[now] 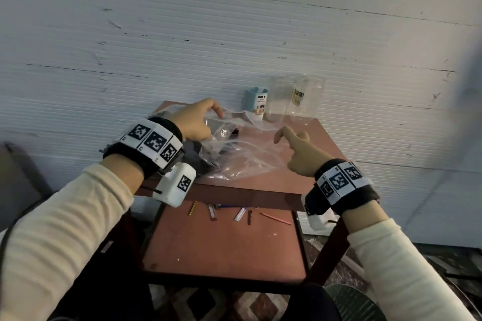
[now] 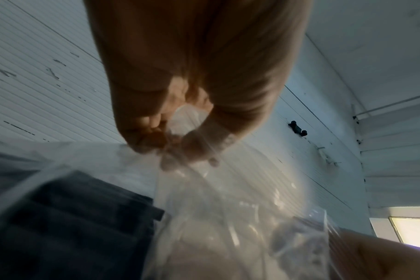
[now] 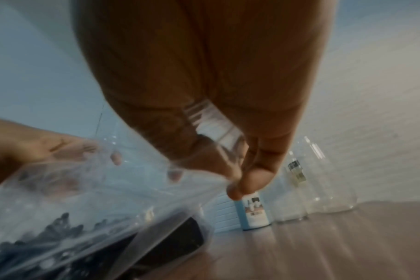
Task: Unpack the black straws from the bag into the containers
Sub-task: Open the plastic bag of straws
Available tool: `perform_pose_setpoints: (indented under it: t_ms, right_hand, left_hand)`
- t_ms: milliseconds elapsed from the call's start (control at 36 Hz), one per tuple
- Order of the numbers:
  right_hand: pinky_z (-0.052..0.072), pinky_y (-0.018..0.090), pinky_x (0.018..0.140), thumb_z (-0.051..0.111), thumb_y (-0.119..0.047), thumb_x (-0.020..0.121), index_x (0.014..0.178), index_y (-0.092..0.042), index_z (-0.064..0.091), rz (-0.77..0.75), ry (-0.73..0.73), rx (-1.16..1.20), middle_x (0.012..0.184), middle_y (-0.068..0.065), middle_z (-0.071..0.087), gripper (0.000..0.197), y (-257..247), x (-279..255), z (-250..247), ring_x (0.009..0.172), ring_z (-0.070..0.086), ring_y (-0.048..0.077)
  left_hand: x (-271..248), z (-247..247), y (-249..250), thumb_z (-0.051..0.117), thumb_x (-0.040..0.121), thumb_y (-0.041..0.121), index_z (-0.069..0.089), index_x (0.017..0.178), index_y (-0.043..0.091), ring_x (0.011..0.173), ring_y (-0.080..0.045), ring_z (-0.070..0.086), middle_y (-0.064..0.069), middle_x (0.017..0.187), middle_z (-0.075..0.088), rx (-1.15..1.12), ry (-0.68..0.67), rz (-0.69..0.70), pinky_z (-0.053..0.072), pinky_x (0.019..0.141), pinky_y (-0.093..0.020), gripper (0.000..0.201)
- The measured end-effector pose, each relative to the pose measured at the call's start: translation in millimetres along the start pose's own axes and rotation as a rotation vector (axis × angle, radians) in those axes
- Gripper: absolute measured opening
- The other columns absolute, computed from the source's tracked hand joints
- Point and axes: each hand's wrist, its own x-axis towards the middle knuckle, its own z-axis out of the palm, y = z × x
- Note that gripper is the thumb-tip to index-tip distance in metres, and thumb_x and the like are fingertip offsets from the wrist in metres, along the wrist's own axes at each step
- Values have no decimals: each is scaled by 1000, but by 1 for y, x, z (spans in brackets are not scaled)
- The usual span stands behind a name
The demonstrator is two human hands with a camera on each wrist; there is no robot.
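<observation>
The task is judged barely begun: the bag [image 1: 234, 148] is pinched at its mouth by both hands, left hand [image 1: 195, 122] and right hand [image 1: 300, 151], on the surface [image 1: 300, 180], the straws [image 3: 60, 236] are still inside, and the cup [image 1: 257, 103] and jars [image 1: 300, 100] beyond look unfilled

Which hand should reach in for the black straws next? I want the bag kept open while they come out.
Right, probably. The left hand pinches the clear bag at the edge above the black straws, holding the mouth up. The right hand pinches only the far side, nearer the containers.
</observation>
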Motion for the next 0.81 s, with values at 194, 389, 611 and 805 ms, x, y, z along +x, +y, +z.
perform_pose_setpoints:
  t_ms: [194, 389, 611, 805]
  right_hand:
    - [41, 8, 61, 38, 9, 83, 130, -24, 60, -127, -28, 24, 134, 2, 56, 62, -11, 25, 8, 101, 59, 19]
    - [35, 18, 56, 46, -32, 99, 118, -13, 67, 26, 65, 244, 99, 3, 63, 34, -28, 56, 16, 61, 45, 6]
    - [47, 35, 86, 73, -19, 77, 100, -18, 54, 9, 107, 177, 113, 3, 59, 30, -46, 87, 27, 101, 57, 24]
    - [44, 23, 52, 69, -3, 80, 138, -32, 33, -5, -19, 122, 85, 2, 56, 74, -52, 103, 30, 62, 51, 12]
  left_hand:
    - [3, 0, 2, 41, 87, -11, 62, 125, 31, 56, -14, 48, -4, 147, 47, 155, -37, 9, 28, 33, -14, 60]
    - [22, 2, -10, 53, 87, 2, 66, 117, 24, 50, -8, 44, -5, 132, 59, 79, 82, -58, 35, 44, -20, 39]
    - [37, 4, -21, 73, 82, 14, 57, 119, 25, 48, -8, 47, 3, 84, 60, 34, 31, -91, 39, 45, -19, 41]
    - [41, 1, -36, 57, 89, -4, 46, 142, 35, 34, -1, 38, -5, 130, 57, 124, -41, -16, 31, 33, -13, 66]
